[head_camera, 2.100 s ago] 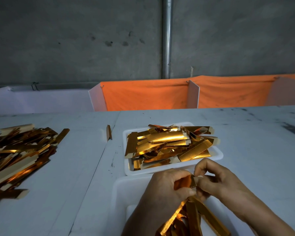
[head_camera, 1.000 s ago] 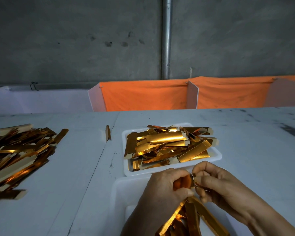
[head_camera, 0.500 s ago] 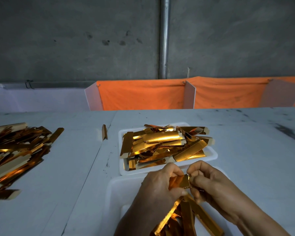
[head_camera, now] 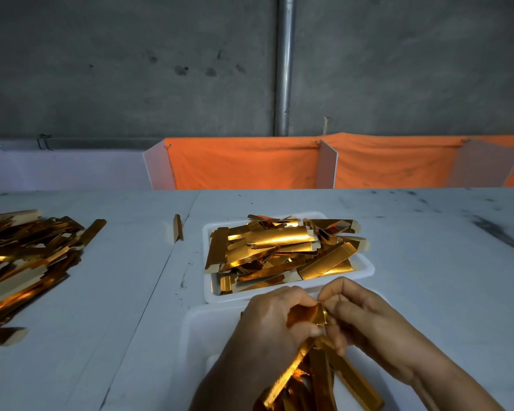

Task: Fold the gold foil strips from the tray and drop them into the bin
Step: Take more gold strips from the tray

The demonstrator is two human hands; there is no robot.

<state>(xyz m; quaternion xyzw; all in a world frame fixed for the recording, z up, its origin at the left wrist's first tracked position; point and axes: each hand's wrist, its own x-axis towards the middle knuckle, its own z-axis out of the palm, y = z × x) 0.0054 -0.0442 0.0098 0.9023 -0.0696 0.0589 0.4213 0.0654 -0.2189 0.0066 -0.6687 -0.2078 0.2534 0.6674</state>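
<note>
Gold foil strip [head_camera: 307, 317] pinched at its top end by curled fingers of left hand [head_camera: 275, 320] and right hand [head_camera: 365, 324], above white bin [head_camera: 202, 330]

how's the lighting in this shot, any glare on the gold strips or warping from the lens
Head view: dim overall, the grey wall murky. Head view: bright glare on the top strips in the tray. Head view: wide-angle bending shows in the orange cloth edge and table line. Head view: the left pile looks soft.
</note>
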